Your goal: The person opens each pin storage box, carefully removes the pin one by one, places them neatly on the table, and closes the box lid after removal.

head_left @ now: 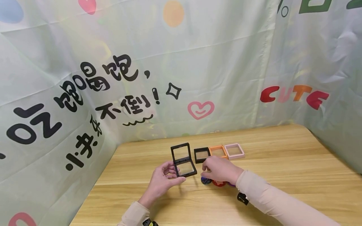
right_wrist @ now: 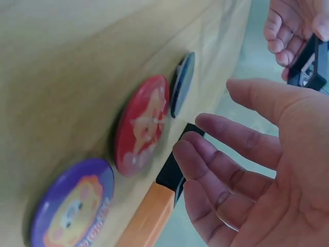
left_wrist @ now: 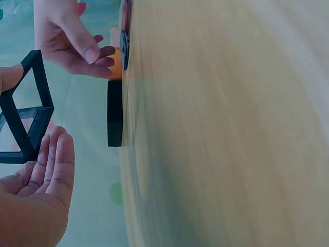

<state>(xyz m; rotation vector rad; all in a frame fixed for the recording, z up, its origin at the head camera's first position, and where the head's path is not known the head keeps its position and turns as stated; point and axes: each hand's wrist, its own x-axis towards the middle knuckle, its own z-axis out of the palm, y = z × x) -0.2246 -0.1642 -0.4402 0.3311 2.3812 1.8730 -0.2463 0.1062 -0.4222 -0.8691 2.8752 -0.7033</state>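
Note:
My left hand [head_left: 162, 180] holds a black hinged display frame [head_left: 195, 172] by its edge, thumb on one side and fingers beneath. The frame stands unfolded like a book, with clear film in both halves. My right hand [head_left: 222, 169] hovers over a row of round badges, fingers loosely bent and holding nothing. Under it lie a dark blue badge [head_left: 206, 180], a red badge [right_wrist: 142, 126] with a cartoon figure and a purple badge [right_wrist: 73, 206] with a yellow face. In the head view the hand partly covers the red and purple ones.
Behind the right hand a black frame [head_left: 202, 149], an orange frame [head_left: 225, 150] and a pink frame [head_left: 242, 153] stand side by side on the wooden table [head_left: 277, 175]. A printed curtain [head_left: 226, 78] hangs along the table's back and sides.

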